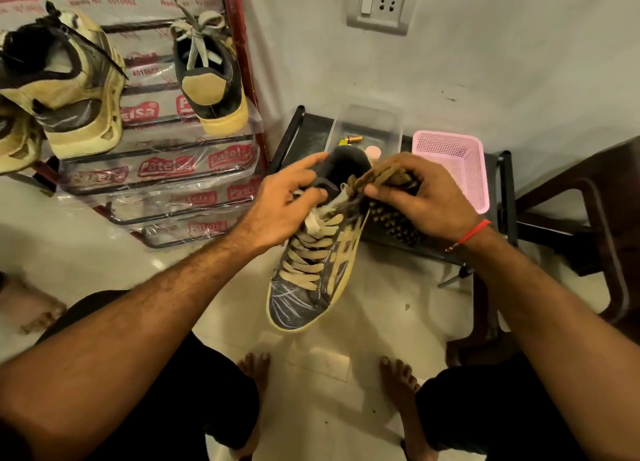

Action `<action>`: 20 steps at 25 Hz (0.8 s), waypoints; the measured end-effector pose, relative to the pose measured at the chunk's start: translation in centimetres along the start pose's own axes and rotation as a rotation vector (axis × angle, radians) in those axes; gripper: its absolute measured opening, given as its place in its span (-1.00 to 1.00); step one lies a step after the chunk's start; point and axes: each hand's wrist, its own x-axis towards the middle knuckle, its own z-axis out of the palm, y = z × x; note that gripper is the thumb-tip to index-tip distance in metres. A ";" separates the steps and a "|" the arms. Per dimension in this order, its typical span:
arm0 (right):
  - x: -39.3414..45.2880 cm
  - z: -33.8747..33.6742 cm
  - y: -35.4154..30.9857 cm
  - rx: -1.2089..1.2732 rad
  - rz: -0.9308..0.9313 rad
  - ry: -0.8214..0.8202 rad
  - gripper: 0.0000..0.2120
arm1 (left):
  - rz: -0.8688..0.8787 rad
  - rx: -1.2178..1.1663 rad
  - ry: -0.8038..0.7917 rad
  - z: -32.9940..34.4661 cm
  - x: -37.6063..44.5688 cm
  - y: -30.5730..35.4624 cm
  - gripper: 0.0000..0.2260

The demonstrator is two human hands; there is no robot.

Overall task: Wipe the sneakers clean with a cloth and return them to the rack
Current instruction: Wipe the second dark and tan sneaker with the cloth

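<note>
— What couldn't you make out?

— The right hand (420, 197) covered most of the brown patterned cloth (388, 180), and the heel of the grey sneaker with cream laces (311, 270) was hidden behind both hands.

— And the rack?

— The plastic-wrapped metal shoe rack (162, 169) was cut off by the top and left edges, as was the tan sneaker at the far left (14, 141). The small things in the clear plastic box (367, 128) were too small to name.

— Anything else?

— The dark brown chair (595, 197) ran off the right edge.
</note>
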 end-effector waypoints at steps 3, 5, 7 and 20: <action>0.0 0.9 -1.1 0.215 0.104 0.117 -0.72 | -0.074 -0.049 0.117 -0.1 0.1 0.0 -0.74; -0.5 2.6 -2.3 0.200 0.047 0.038 -0.58 | -0.168 -0.144 0.213 -0.1 0.3 0.1 -0.72; -1.4 4.8 -3.3 -0.005 -0.145 -0.087 -0.50 | -0.283 -0.260 0.340 -0.9 0.8 0.2 -0.68; -2.7 7.0 -4.8 -0.303 -0.398 -0.152 -0.59 | -0.463 -0.385 0.390 -1.5 1.1 0.0 -0.80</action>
